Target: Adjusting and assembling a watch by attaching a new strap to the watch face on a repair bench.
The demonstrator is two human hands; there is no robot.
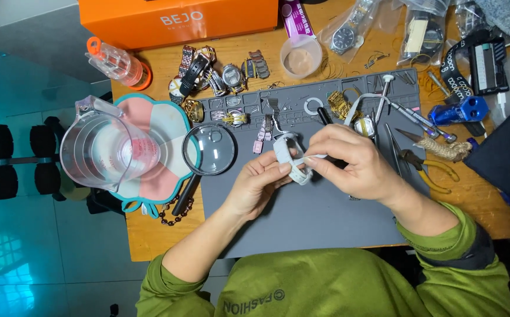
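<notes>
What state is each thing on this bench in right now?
White watch: held in both hands, strap bent.
Left hand: gripping the watch.
Right hand: pinching the strap.
Jug: upright on a mat, looks empty.
Magnifier: lying flat.
Cup: open, upright.
Pliers: lying unused.
Orange box: closed.

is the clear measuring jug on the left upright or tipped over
Upright. The clear measuring jug stands on the flower-shaped mat, its open mouth facing up at the camera, so you look down to its base.
</notes>
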